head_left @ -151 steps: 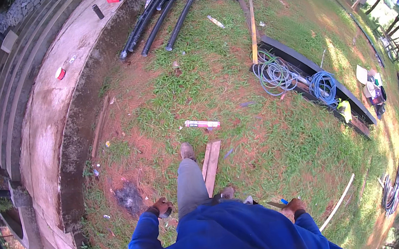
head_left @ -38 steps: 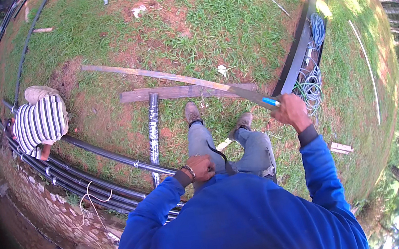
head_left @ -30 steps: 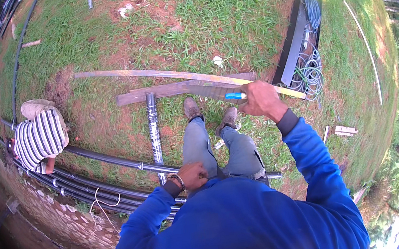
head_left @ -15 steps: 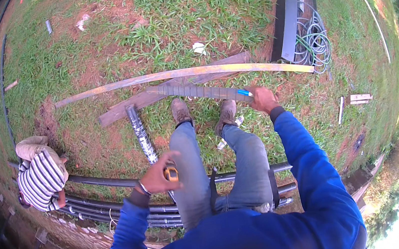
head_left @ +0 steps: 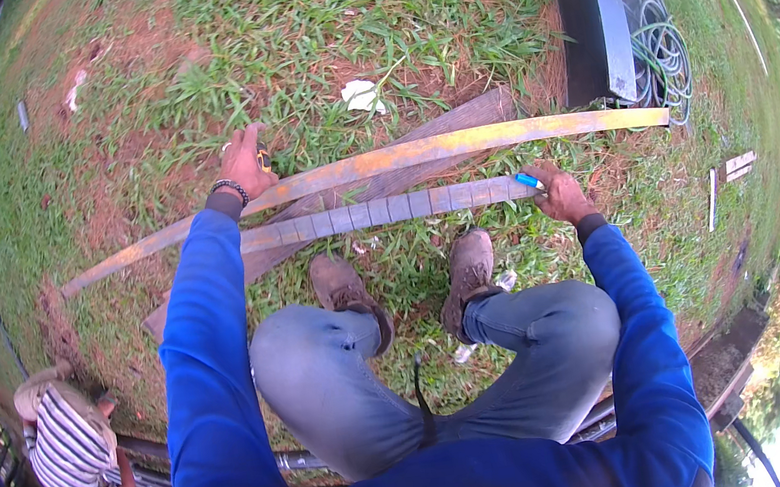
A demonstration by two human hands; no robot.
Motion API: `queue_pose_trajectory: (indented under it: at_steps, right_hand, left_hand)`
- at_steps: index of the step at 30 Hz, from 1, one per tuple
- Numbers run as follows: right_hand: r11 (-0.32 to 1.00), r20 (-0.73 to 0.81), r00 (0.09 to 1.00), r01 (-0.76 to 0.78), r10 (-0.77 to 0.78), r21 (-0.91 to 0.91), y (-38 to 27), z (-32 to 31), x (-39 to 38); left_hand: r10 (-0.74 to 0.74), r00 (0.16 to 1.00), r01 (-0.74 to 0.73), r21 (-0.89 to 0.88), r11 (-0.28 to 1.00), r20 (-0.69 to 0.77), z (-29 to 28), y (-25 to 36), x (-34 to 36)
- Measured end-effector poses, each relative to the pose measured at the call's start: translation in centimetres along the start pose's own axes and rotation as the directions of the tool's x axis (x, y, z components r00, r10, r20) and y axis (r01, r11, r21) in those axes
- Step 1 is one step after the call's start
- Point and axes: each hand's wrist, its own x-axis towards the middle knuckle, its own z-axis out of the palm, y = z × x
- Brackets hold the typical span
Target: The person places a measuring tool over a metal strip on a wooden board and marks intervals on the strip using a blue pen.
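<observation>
Fingers of the left hand (head_left: 249,173) are curled round a yellow-and-black tape measure (head_left: 265,161), left of centre in the frame and right by the rusty bar (head_left: 456,143), though honestly I can't tell how tight. Right hand (head_left: 561,196) is right of centre, fingers closed on a blue marker (head_left: 529,182) and the right end of a grey strip (head_left: 376,212). That strip crosses the middle of the frame, with dark lines across it, just above two brown boots (head_left: 341,284). Wooden board (head_left: 476,112) lies slanted on the grass beneath strip and bar. Coiled green hose (head_left: 666,59) sits upper right. Another person in a striped shirt (head_left: 72,448) is bent over, lower left.
</observation>
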Motion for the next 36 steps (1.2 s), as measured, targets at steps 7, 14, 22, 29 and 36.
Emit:
queue_pose_trajectory:
  at_steps: [7, 14, 22, 29, 36]
  right_hand:
    - [0.998, -0.069, 0.997, -0.014, 0.018, 0.06, 0.5, 4.5, 1.9]
    - [0.997, -0.004, 0.998, -0.063, 0.063, 0.032, -0.7, 4.0, 2.6]
    - [0.998, -0.048, 0.997, -0.063, 0.061, -0.026, -1.0, 4.6, 2.8]
    - [0.996, -0.067, 0.995, -0.078, 0.075, -0.037, -1.2, 4.4, 2.4]
    - [0.994, -0.059, 0.995, -0.087, 0.083, -0.072, -1.3, 4.4, 2.3]
  left_hand:
    - [0.276, 0.961, -0.262, 0.225, 0.938, -0.033, 6.6, -2.8, 8.3]
    - [0.326, 0.928, -0.284, 0.224, 0.932, -0.179, 10.4, 1.2, 6.6]
    - [0.39, 0.904, -0.411, 0.105, 0.905, 0.178, 13.9, 6.7, 0.9]
    - [0.352, 0.886, -0.386, 0.061, 0.92, 0.302, 14.2, 7.0, 1.4]
    - [0.37, 0.898, -0.425, 0.255, 0.869, 0.236, 12.9, 4.1, 0.4]
